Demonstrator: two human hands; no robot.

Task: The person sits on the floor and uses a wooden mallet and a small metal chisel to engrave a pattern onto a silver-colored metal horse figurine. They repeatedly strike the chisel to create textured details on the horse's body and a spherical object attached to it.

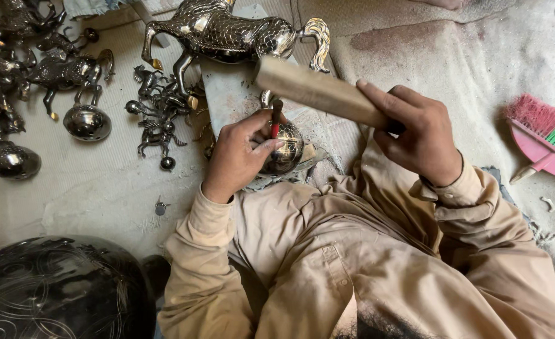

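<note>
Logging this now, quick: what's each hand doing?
Left hand: closed, holding thin red-tipped chisel against round engraved metal ball.
Right hand: closed, gripping wooden mallet.

My left hand (236, 157) covers most of the round metal piece (285, 149); the chisel (277, 117) tip is lost behind my fingers; the top edge crops the metal horse (227, 31) along its back; the big dark engraved bowl (58, 289) runs off the bottom-left corner; the brush (544, 135) is cut by the right edge; the small figures (155, 119) are too tangled to tell apart.
</note>
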